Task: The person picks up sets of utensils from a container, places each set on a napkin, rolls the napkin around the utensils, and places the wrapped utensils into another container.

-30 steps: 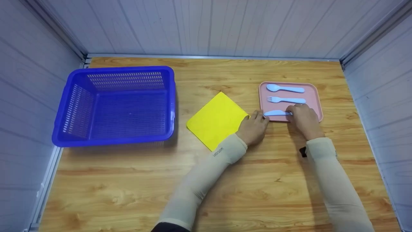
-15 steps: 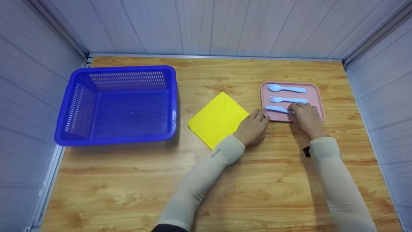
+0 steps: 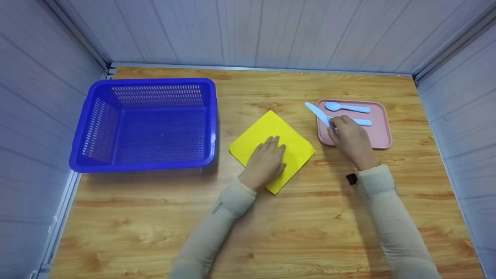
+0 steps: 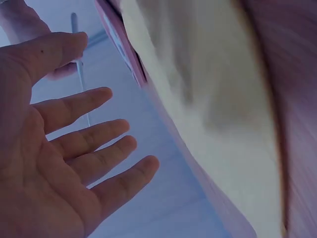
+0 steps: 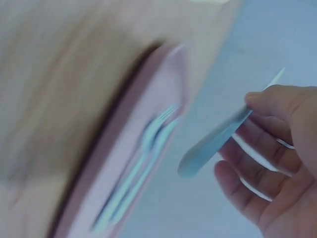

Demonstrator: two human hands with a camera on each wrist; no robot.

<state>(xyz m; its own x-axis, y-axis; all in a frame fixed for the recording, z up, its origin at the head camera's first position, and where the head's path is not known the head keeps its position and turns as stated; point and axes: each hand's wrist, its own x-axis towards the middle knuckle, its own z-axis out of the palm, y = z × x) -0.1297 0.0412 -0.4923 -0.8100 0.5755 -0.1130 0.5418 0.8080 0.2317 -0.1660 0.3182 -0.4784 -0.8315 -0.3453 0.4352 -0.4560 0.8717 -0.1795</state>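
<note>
My right hand (image 3: 352,140) pinches a light blue table knife (image 3: 317,112) between thumb and fingers, raised over the left part of a pink tray (image 3: 381,133). In the right wrist view the knife (image 5: 213,141) slants, its handle end pointing down. On the tray lie a light blue spoon (image 3: 350,107) and a fork (image 3: 362,122), the fork partly behind the right hand. My left hand (image 3: 265,161) is over a folded yellow cloth (image 3: 298,149), fingers spread. The left wrist view shows that palm (image 4: 39,173) facing the camera, holding nothing, with the cloth (image 4: 208,99) beyond the fingertips.
A blue plastic basket (image 3: 143,167) with slotted sides stands at the left of the wooden table (image 3: 294,236). Pale panelled walls (image 3: 255,35) enclose the table at the back and both sides.
My right hand has lifted the knife off the tray and carried it left, blade turned toward the back. My left hand has moved left from the cloth's right corner to over its middle.
</note>
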